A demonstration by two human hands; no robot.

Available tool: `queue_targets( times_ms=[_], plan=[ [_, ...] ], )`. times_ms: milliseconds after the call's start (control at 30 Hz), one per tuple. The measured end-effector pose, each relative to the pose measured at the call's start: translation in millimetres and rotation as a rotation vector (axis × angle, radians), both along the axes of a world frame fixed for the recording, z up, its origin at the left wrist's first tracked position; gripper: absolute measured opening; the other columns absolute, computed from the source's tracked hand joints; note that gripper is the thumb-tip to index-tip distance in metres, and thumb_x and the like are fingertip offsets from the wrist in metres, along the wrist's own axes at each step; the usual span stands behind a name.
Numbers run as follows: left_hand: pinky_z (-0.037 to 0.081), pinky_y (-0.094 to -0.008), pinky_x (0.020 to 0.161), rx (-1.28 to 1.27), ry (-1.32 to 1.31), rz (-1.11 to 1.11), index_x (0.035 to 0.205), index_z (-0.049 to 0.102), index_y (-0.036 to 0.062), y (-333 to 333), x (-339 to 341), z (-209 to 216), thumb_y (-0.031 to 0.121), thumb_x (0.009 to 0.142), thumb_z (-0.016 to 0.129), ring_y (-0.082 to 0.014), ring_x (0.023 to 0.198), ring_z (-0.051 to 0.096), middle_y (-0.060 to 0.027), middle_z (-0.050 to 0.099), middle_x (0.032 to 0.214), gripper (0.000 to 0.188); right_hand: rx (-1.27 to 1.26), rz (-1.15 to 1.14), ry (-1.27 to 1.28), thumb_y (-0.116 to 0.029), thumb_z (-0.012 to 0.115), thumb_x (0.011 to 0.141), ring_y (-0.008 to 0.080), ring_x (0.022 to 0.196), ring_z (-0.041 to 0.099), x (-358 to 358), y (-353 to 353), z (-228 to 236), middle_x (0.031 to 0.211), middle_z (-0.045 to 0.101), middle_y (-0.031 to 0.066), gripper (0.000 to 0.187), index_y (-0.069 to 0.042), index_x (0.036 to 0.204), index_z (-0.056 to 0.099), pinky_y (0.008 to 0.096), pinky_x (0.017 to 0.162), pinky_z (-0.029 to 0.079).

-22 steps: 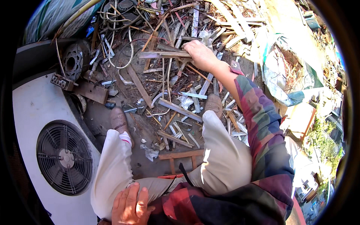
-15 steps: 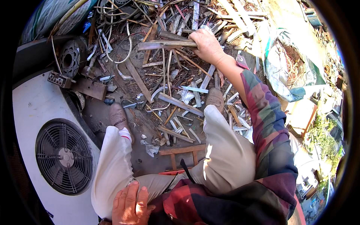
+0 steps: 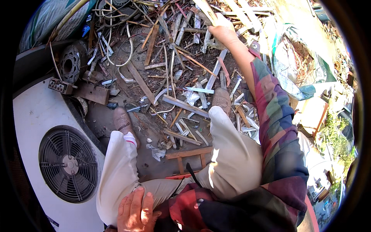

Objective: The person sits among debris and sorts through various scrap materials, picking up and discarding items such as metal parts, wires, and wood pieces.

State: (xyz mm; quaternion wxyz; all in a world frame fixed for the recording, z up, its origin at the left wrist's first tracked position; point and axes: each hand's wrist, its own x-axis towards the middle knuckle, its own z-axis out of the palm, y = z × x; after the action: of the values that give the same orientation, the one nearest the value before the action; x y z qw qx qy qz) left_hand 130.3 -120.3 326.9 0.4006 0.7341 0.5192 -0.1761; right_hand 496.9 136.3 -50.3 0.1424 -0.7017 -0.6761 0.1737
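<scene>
Stick (image 3: 205,10): any risk?
Pinched between your right hand's (image 3: 223,29) fingers ahead, it could snag scrap wood (image 3: 185,105) if swung low; your left hand (image 3: 135,212) rests, fingers slightly spread

The wood strip (image 3: 206,11) is pale tan, the sleeve (image 3: 275,112) checked red, green and navy.
</scene>
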Motion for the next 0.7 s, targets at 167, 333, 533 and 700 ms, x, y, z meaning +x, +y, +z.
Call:
queue_targets(
  times_ms=[167,333,533,700],
  plan=[
    [0.042,-0.0436,0.098,-0.036,0.024,0.023,0.130,0.048,0.0080,0.2,-0.6,2.0,0.014,0.070,0.074,-0.0334,0.117,0.050,-0.0123,0.050,0.131,0.065,-0.072,0.523,0.063,-0.003,0.067,0.066,0.0297,0.092,0.059,23.9,-86.4,37.9,0.090,0.060,0.0067,0.033,-0.012,0.096,0.058,0.0391,0.077,0.050],
    [0.042,-0.0434,0.098,-0.028,0.034,0.013,0.129,0.049,0.0082,0.8,3.4,3.5,0.014,0.069,0.074,-0.0330,0.117,0.050,-0.0121,0.050,0.130,0.065,0.042,0.853,-0.077,-0.005,0.064,0.066,0.0254,0.113,0.053,45.3,-130.5,7.2,0.117,0.061,0.0047,0.027,-0.008,0.091,0.057,0.0355,0.091,0.046],
    [0.043,-0.0431,0.097,-0.022,0.051,-0.012,0.128,0.050,0.0080,1.4,7.3,2.2,0.013,0.069,0.074,-0.0318,0.117,0.051,-0.0121,0.051,0.129,0.064,0.036,0.983,-0.227,-0.016,0.069,0.060,0.0225,0.112,0.053,40.4,-112.5,-19.5,0.105,0.063,0.0022,0.031,-0.009,0.088,0.058,0.0361,0.098,0.038],
    [0.042,-0.0428,0.098,-0.027,0.021,0.014,0.128,0.051,0.0082,0.4,8.3,3.1,0.012,0.068,0.075,-0.0316,0.117,0.051,-0.0119,0.051,0.129,0.065,0.134,0.909,-0.206,-0.009,0.070,0.057,0.0227,0.105,0.055,38.3,-111.2,4.3,0.094,0.062,0.0043,0.035,-0.009,0.089,0.056,0.0427,0.103,0.036]
  ],
)
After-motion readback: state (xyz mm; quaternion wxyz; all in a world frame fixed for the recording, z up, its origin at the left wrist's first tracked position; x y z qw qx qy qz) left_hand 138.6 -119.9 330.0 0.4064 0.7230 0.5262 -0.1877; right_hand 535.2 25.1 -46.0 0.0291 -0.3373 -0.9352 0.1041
